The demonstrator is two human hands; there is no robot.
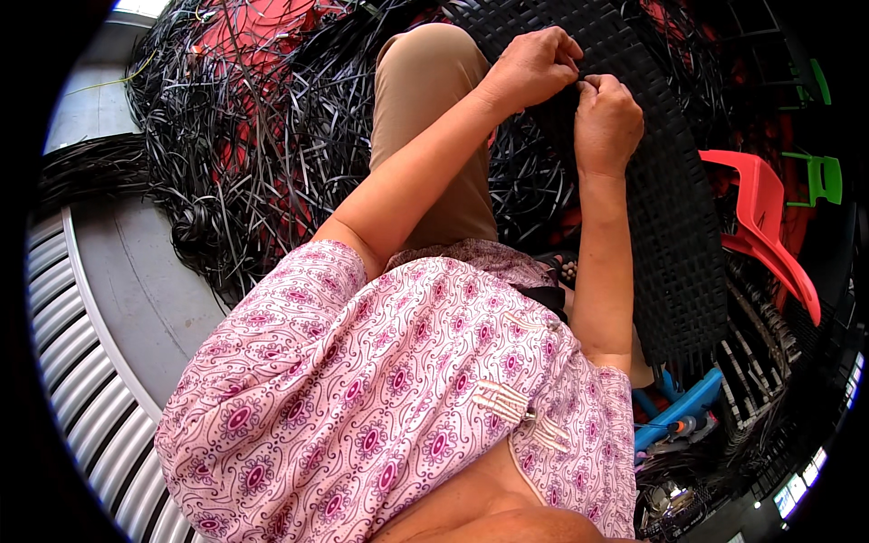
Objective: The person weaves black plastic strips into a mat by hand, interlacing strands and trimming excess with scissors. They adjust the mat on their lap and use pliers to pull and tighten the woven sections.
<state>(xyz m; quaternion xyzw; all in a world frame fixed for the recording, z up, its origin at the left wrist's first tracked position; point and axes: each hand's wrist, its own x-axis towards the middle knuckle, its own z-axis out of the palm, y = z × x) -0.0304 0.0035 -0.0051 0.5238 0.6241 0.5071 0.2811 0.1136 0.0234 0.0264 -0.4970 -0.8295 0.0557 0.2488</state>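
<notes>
Both my hands are raised close together at the far part of the view, over the left edge of a black woven panel [674, 208]. My left hand [540, 65] is closed, with thumb and fingertips pinched together. Just to its right, my right hand [608, 125] is also closed in a pinch, its fingertips almost meeting the left ones. Something thin and dark seems to lie between the fingertips, too small to make out. The panel is a tight weave of flat black strips and stands close beside my right forearm. My beige-clad knee [434, 81] is beneath the left forearm.
A large tangled heap of black strips [290, 136] lies over red material on the left and ahead. Ribbed metal slats [86, 353] stand at the left. On the right are a red plastic chair [760, 217], a green chair [824, 179] and a blue plastic piece [683, 412].
</notes>
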